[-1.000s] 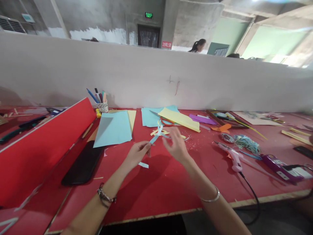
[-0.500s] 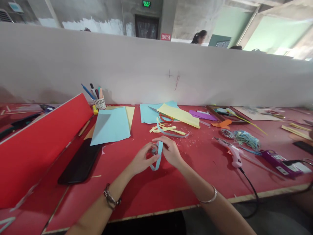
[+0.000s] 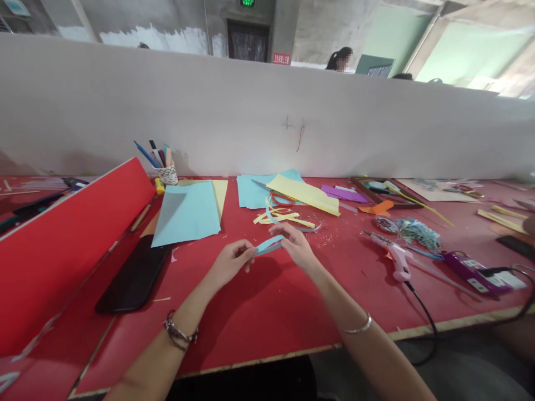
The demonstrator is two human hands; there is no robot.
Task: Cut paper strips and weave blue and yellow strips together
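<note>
A narrow light-blue paper strip (image 3: 268, 245), bent into a flattened loop, stretches between my two hands above the red table. Its left end is pinched between the thumb and fingers of my left hand (image 3: 234, 262). My right hand (image 3: 296, 245) grips the other end, its fingers curled over the strip. Just beyond the hands lie yellow paper strips (image 3: 284, 218) and a pair of scissors with orange-red handles (image 3: 282, 199), partly covered by a yellow paper sheet (image 3: 307, 194).
Blue paper sheets (image 3: 188, 214) overlap a black phone (image 3: 134, 278) at left, beside a red board (image 3: 75, 250) and a pen cup (image 3: 168, 174). At right lie a pink glue gun (image 3: 399, 260), a bundle of shredded paper (image 3: 418, 234) and a purple power strip (image 3: 463, 272).
The blue strip has turned from an upright loop to a flatter one lying crosswise. My left hand has shifted left, away from the right hand, and the view has tilted slightly.
</note>
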